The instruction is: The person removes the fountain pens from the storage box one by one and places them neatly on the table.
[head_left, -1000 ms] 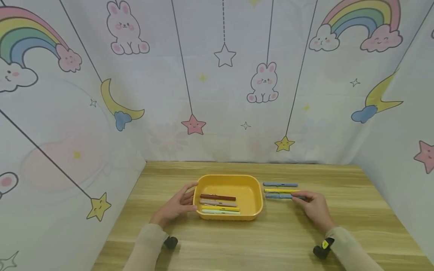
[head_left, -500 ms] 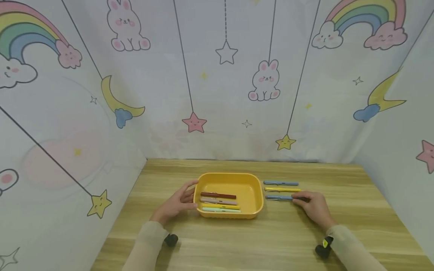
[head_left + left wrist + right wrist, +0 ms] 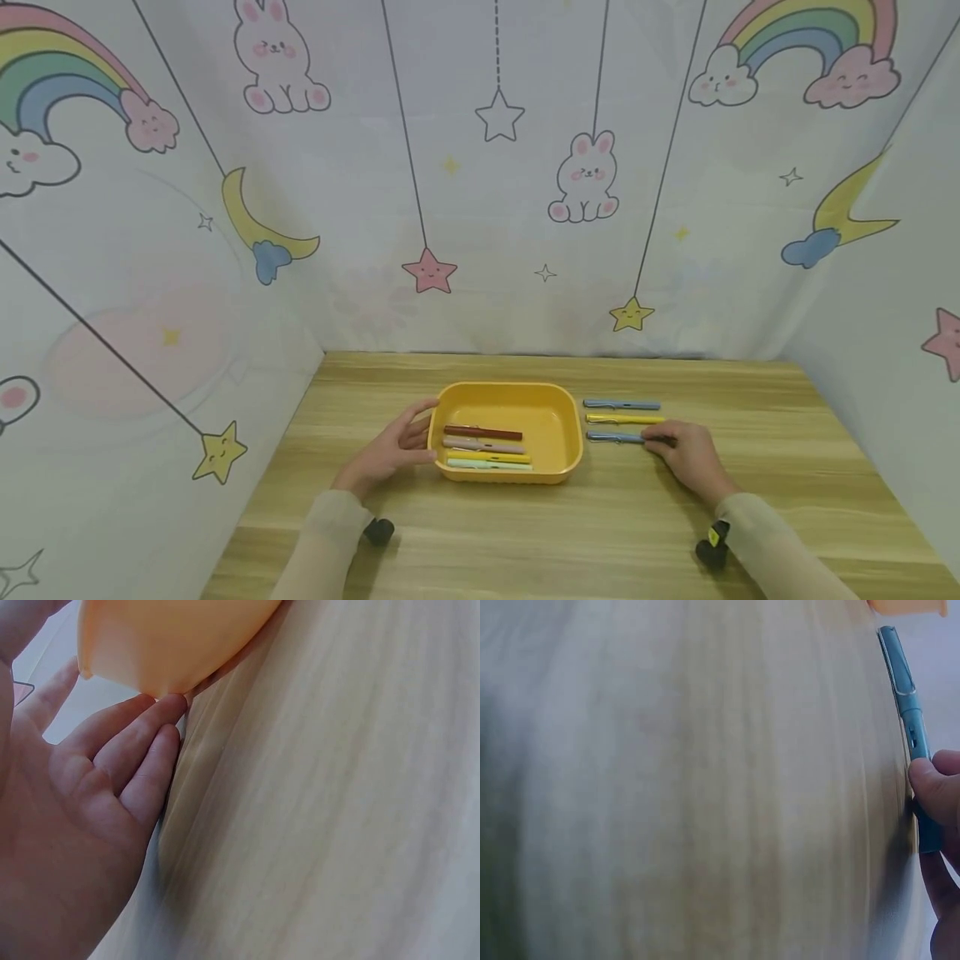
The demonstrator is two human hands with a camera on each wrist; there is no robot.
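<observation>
A blue pen (image 3: 613, 437) lies on the table right of the yellow box (image 3: 553, 417). My right hand (image 3: 692, 457) pinches its right end between thumb and fingers. In the right wrist view the cap and wire clip of this blue pen (image 3: 909, 701) show beyond the fingertips. My left hand (image 3: 386, 452) touches the box's left side, fingers and thumb spread along it. The left wrist view has fairly straight fingertips against the outer wall of the box (image 3: 165, 645). Inside lie a dark red pen (image 3: 487, 432), a pale pink pen (image 3: 487, 447), a yellow pen (image 3: 487, 457) and a mint pen (image 3: 491, 466).
Behind the held pen lie a second yellow pen (image 3: 622, 419) and a second blue pen (image 3: 622, 405), roughly parallel. The wooden table (image 3: 525, 533) meets a printed cloth wall (image 3: 510, 317) at the back and both sides.
My right hand has drawn the blue pen slightly toward me, widening its gap from the yellow pen behind it. The left hand and the box keep their places.
</observation>
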